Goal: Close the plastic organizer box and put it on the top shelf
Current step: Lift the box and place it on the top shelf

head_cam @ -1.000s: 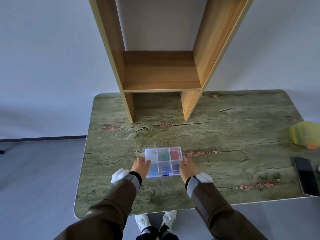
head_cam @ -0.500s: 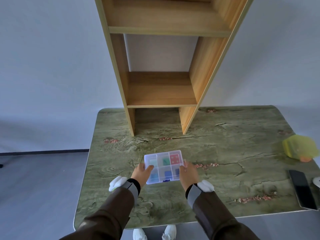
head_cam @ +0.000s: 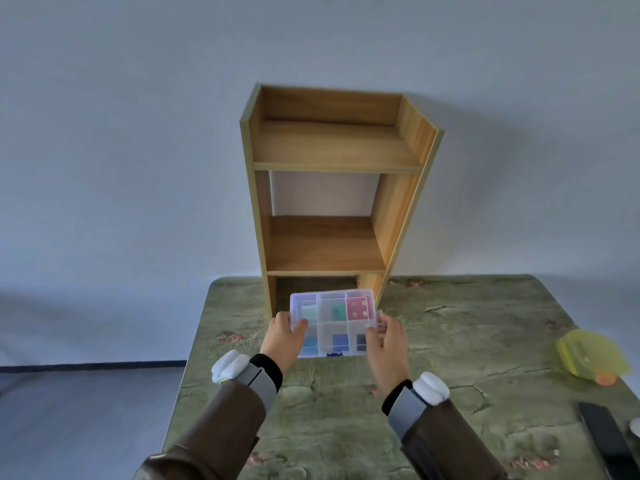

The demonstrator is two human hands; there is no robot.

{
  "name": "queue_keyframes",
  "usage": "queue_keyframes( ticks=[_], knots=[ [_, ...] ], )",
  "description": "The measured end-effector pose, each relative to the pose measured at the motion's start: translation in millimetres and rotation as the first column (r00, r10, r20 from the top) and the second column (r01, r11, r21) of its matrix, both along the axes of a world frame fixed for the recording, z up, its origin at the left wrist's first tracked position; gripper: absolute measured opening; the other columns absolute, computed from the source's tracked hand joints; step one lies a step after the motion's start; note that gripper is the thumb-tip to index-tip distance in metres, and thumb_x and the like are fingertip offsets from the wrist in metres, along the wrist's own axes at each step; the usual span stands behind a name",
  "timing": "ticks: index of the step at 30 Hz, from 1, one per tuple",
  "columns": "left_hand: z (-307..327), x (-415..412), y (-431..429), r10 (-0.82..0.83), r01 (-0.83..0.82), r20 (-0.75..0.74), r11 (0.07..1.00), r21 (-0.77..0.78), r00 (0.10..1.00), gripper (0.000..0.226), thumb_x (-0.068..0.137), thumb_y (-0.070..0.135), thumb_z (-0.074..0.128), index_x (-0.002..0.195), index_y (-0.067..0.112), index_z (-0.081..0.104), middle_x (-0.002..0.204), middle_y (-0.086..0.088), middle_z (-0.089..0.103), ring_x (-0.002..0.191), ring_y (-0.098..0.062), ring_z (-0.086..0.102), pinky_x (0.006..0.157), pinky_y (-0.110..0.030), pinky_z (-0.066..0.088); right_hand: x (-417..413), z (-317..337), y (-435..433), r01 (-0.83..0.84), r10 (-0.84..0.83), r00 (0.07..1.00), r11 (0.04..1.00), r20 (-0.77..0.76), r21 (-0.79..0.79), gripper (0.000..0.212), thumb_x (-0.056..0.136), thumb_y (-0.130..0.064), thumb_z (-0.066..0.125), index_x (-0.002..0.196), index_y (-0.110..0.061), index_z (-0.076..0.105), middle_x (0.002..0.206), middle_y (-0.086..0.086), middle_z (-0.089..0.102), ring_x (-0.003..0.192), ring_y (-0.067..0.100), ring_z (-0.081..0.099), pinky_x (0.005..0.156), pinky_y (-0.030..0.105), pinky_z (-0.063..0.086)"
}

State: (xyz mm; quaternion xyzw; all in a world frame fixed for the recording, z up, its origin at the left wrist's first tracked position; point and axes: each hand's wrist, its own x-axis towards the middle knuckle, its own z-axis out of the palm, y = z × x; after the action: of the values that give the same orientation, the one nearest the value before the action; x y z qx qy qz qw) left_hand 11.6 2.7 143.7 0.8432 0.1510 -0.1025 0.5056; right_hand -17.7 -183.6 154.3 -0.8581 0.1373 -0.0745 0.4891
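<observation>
A clear plastic organizer box [head_cam: 333, 320] with its lid shut shows coloured pieces in its compartments, among them a red one with white dots. It is held up off the table, tilted toward me, in front of the foot of the wooden shelf unit [head_cam: 329, 188]. My left hand [head_cam: 284, 336] grips its left edge and my right hand [head_cam: 387, 337] grips its right edge. The top shelf [head_cam: 337, 152] holds nothing and lies well above the box.
The green stone-patterned table [head_cam: 467, 344] carries the shelf unit at its back edge. A yellow-green plastic container [head_cam: 590, 355] lies at the right, and a black phone [head_cam: 604, 434] near the front right corner. Grey floor is to the left.
Both hands have lifted the box off the table and brought it up toward the shelf unit. My head has tilted up, so the top shelf has come into view.
</observation>
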Motion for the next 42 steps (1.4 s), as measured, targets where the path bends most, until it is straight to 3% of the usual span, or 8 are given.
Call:
queue_keyframes(
  ticks=[9,18,23,27,31,35,38,42],
  knots=[
    [88.2,6.6,3.4,0.04,-0.026,0.319,0.999,-0.048,0.947,0.028,0.096,0.037,0.047,0.115,0.017,0.051,0.116,-0.005,0.056,0.101,-0.021,0.058,0.085,-0.032,0.049,14.1,88.3,3.6,0.024,-0.03,0.947,0.999,0.321,0.024,0.029,0.096,-0.01,0.054,0.124,-0.004,0.056,0.119,0.009,0.055,0.113,0.024,0.051,0.099,0.039,0.045],
    [168.4,23.1,-4.6,0.157,-0.096,0.556,0.986,-0.137,0.816,0.037,0.096,0.046,0.045,0.129,0.029,0.044,0.128,0.004,0.047,0.114,-0.017,0.054,0.086,-0.023,0.053,40.0,171.6,2.0,-0.009,-0.054,0.872,0.992,0.487,0.126,0.031,0.099,-0.012,0.048,0.13,-0.014,0.056,0.113,0.0,0.055,0.101,0.012,0.053,0.078,0.011,0.041],
    [204.0,36.9,-10.5,0.18,-0.107,0.629,0.982,-0.153,0.756,0.027,0.097,0.043,0.047,0.122,0.036,0.043,0.127,0.003,0.044,0.117,-0.018,0.051,0.071,-0.008,0.045,56.5,200.4,3.7,-0.041,-0.049,0.848,0.987,0.528,0.158,0.036,0.101,-0.019,0.045,0.136,-0.017,0.051,0.125,0.002,0.057,0.115,0.014,0.055,0.094,0.027,0.047],
    [226.2,54.6,-11.2,0.168,-0.095,0.686,0.985,-0.143,0.708,0.031,0.097,0.041,0.046,0.128,0.034,0.047,0.125,0.006,0.043,0.12,-0.021,0.05,0.082,-0.019,0.053,74.0,215.8,7.0,-0.06,-0.04,0.844,0.984,0.536,0.169,0.038,0.102,-0.02,0.044,0.14,-0.016,0.047,0.135,0.007,0.056,0.122,0.016,0.054,0.095,0.023,0.046],
    [245.6,74.0,-10.4,0.122,-0.084,0.684,0.992,-0.089,0.719,0.045,0.094,0.048,0.042,0.134,0.031,0.047,0.132,0.005,0.045,0.126,-0.022,0.044,0.107,-0.051,0.046,95.7,229.0,10.0,-0.076,-0.055,0.857,0.97,0.513,0.231,0.047,0.103,-0.024,0.041,0.149,-0.017,0.034,0.152,0.004,0.043,0.136,0.017,0.043,0.107,0.028,0.034],
    [261.1,90.6,-9.3,0.097,-0.087,0.7,0.995,-0.05,0.708,0.037,0.085,0.049,0.035,0.119,0.039,0.047,0.109,0.016,0.044,0.113,-0.013,0.037,0.112,-0.053,0.037,114.9,238.4,14.2,-0.096,-0.054,0.883,0.952,0.467,0.291,0.054,0.103,-0.034,0.04,0.153,-0.026,0.021,0.156,0.003,0.038,0.141,0.024,0.039,0.109,0.036,0.034],
    [265.4,103.3,-7.0,0.083,-0.084,0.645,0.996,-0.029,0.759,0.047,0.09,0.046,0.039,0.132,0.026,0.047,0.127,-0.001,0.054,0.125,-0.025,0.042,0.115,-0.055,0.032,127.0,244.5,15.8,-0.105,-0.047,0.908,0.937,0.417,0.334,0.055,0.102,-0.033,0.04,0.153,-0.025,0.021,0.155,0.004,0.039,0.139,0.025,0.04,0.109,0.036,0.034],
    [266.6,121.1,-3.9,0.116,-0.117,0.575,0.993,-0.037,0.81,0.06,0.095,0.044,0.041,0.148,0.017,0.033,0.147,-0.01,0.045,0.14,-0.033,0.031,0.116,-0.053,0.025,141.2,253.0,16.3,-0.103,-0.021,0.925,0.948,0.38,0.302,0.057,0.102,-0.03,0.04,0.153,-0.021,0.018,0.154,0.007,0.038,0.138,0.028,0.04,0.102,0.033,0.033]
  ],
)
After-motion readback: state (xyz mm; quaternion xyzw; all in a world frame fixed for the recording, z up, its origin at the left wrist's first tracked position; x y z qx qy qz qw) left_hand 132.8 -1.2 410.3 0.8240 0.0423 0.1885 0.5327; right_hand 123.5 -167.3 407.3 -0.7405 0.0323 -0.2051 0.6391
